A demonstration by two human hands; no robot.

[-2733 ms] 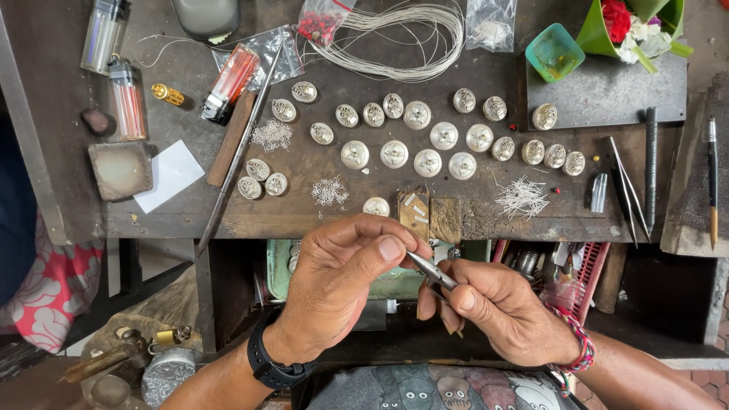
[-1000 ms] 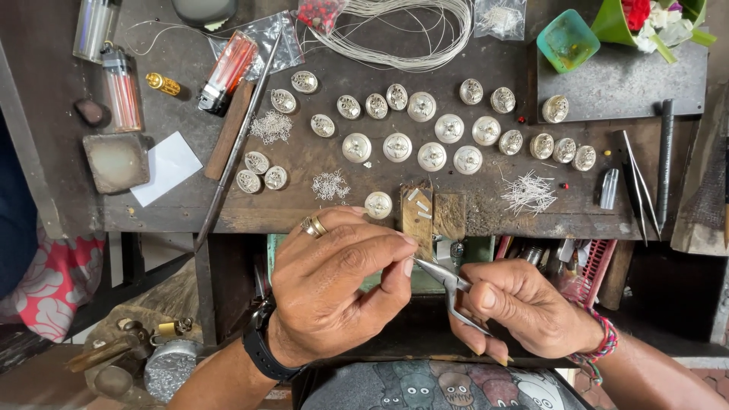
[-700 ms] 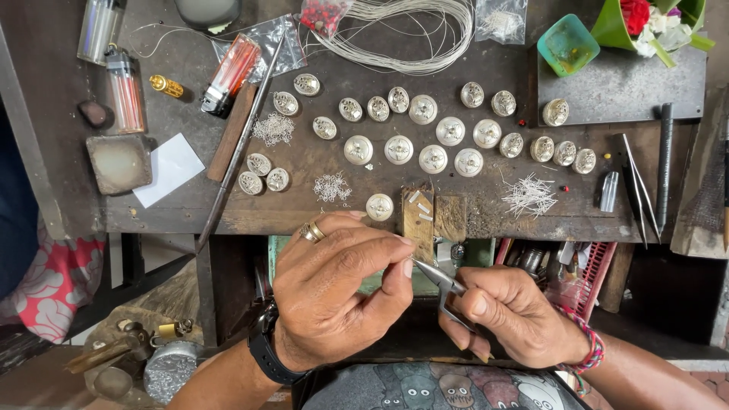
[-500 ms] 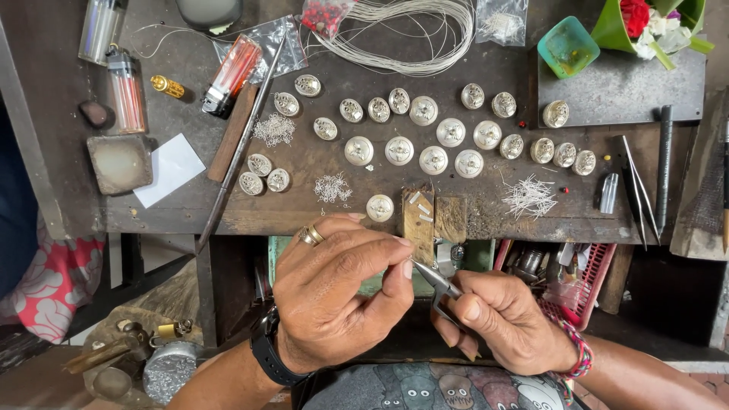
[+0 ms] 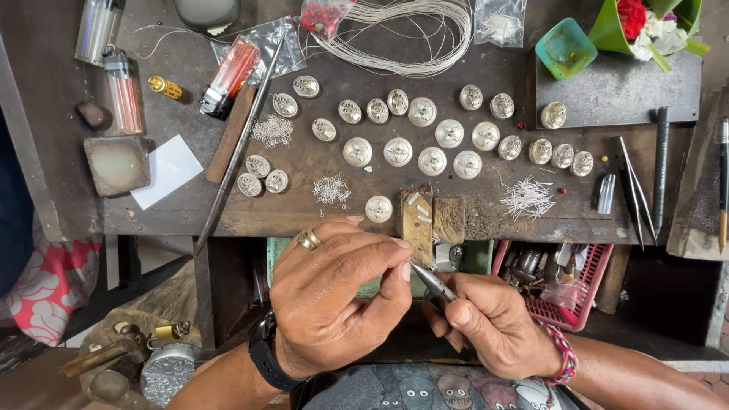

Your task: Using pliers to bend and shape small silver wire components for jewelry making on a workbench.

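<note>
left hand (image 5: 334, 304): gold ring (image 5: 308, 239) on one finger
left wrist: black watch (image 5: 263, 361), face hidden
right hand (image 5: 493, 326): no rings showing
right wrist: braided band (image 5: 563, 354), pink, green and blue
sleeves: forearms bare
lap: grey cloth (image 5: 425, 387) with cartoon faces, perhaps a shirt

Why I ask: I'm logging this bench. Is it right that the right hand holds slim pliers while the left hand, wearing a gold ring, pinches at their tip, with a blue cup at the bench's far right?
Not quite: the cup is green, as the head view shows. The rest stands: the right hand holds the slim pliers, and the left hand with the gold ring pinches at their tip.
</note>
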